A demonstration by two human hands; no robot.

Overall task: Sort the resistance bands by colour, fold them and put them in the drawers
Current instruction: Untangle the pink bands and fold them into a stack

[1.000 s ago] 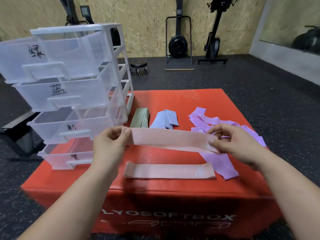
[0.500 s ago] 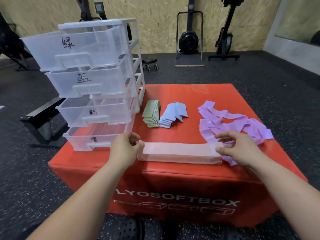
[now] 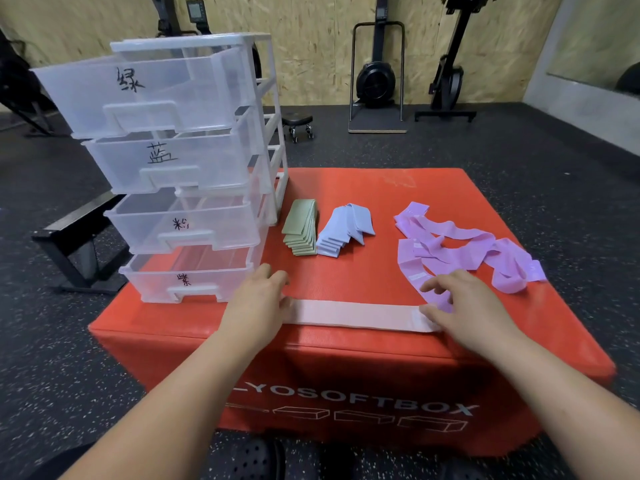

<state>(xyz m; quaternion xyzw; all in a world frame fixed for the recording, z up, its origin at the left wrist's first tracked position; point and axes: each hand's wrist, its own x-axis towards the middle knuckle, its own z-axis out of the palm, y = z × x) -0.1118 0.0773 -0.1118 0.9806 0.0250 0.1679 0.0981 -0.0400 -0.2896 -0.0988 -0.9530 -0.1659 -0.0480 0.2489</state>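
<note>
A pink resistance band (image 3: pixel 349 315) lies flat and full length along the near edge of a red soft box (image 3: pixel 363 188), held down at both ends. The left hand (image 3: pixel 258 299) rests on its left end, fingers loosely bent and thumb on the fabric. The right hand (image 3: pixel 464 306) presses the right end with its thumb, fingers spread and fairly straight, gripping nothing. Whether the strip is more than one band cannot be told. Farther back, green bands (image 3: pixel 301 228) and blue bands (image 3: pixel 341 230) sit in folded stacks side by side, while purple bands (image 3: pixel 460 237) sprawl unfolded at right, their near end beneath the right hand's fingers. At left stands a clear drawer unit (image 3: pixel 173 161), its four drawers pulled out and apparently holding nothing. Sorting looks done; folding the pink and purple bands, and all the stowing, remain.
</note>
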